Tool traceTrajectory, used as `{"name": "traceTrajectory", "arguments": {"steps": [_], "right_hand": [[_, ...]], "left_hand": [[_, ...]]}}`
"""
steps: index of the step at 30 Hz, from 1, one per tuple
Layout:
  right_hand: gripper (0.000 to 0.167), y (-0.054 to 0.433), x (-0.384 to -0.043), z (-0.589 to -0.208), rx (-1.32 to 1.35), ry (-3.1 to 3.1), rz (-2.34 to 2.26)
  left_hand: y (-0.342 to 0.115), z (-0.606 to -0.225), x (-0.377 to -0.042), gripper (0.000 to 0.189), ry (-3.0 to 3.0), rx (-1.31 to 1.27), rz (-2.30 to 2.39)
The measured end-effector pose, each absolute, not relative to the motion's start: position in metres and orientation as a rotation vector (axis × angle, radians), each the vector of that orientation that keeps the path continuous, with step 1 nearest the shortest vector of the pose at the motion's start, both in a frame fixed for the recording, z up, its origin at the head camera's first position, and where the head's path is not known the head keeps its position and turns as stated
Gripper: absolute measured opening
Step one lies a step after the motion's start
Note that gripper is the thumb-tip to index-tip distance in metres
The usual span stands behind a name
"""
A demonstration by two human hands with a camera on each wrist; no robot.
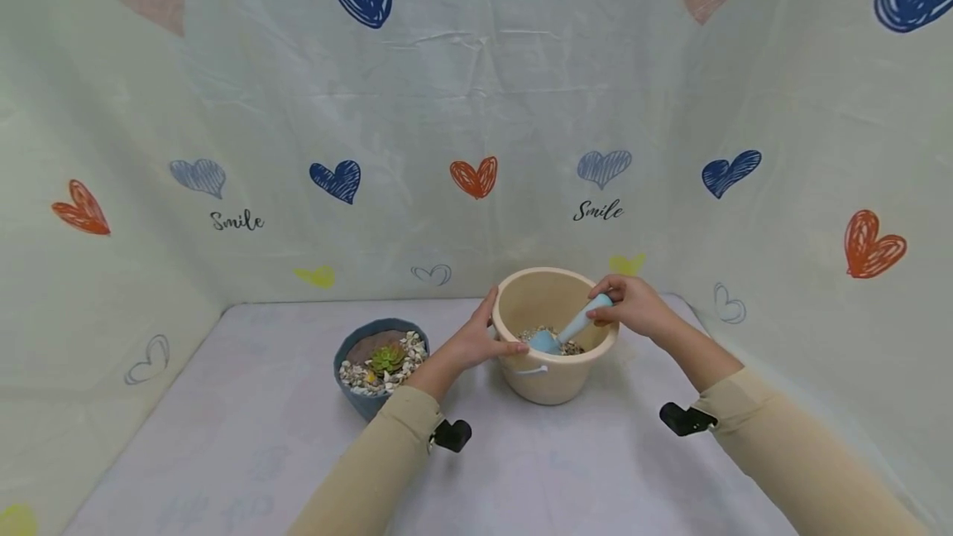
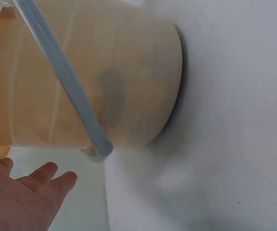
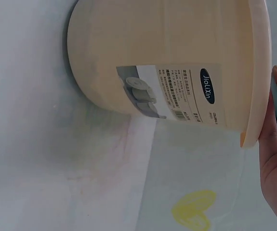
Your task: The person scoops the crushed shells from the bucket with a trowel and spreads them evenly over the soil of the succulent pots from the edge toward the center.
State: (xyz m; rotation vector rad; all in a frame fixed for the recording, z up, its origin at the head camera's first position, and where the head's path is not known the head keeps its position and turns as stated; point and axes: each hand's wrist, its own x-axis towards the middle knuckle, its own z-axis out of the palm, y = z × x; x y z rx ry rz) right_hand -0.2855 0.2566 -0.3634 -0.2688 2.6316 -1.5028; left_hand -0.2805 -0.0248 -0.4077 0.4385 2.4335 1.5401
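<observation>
A cream plastic bucket (image 1: 549, 379) stands on the table with a layer of small pebbles (image 1: 572, 348) inside. My left hand (image 1: 476, 340) holds its rim from the left, thumb along the front edge; in the left wrist view the other fingers (image 2: 56, 185) spread out beside the wall. Over the bucket's right side, my right hand (image 1: 633, 304) grips the handle of a light blue toy shovel (image 1: 577, 323). The shovel slants down to the left, its scoop among the pebbles. A label (image 3: 177, 94) on the bucket shows in the right wrist view.
To the left of the bucket stands a blue-grey pot (image 1: 346, 383) with a green succulent (image 1: 387, 360), white stones and brown soil. A pale cloth (image 1: 566, 470) covers the table. Behind it hangs a curtain (image 1: 476, 106) printed with hearts. The bucket's grey handle (image 2: 66, 77) hangs down.
</observation>
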Motion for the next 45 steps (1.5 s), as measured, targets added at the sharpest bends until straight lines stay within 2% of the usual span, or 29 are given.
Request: {"name": "traceTrajectory", "arguments": {"steps": [13, 29, 35, 45], "right_hand": [[0.040, 0.267, -0.277, -0.357, -0.151, 2.574, -1.654], [0.039, 0.275, -0.269, -0.362, -0.097, 2.600, -1.769], [0.037, 0.278, -0.268, -0.358, -0.102, 2.658, -1.772], [0.036, 0.279, -0.265, -0.347, -0.101, 2.676, -1.833]], "left_hand": [[-0.024, -0.409, -0.283, 0.116, 2.394, 0.438, 1.564], [-0.024, -0.404, -0.282, 0.115, 2.442, 0.454, 1.558], [-0.028, -0.401, -0.282, 0.109, 2.395, 0.427, 1.612], [-0.045, -0.387, -0.276, 0.109, 2.376, 0.364, 1.585]]}}
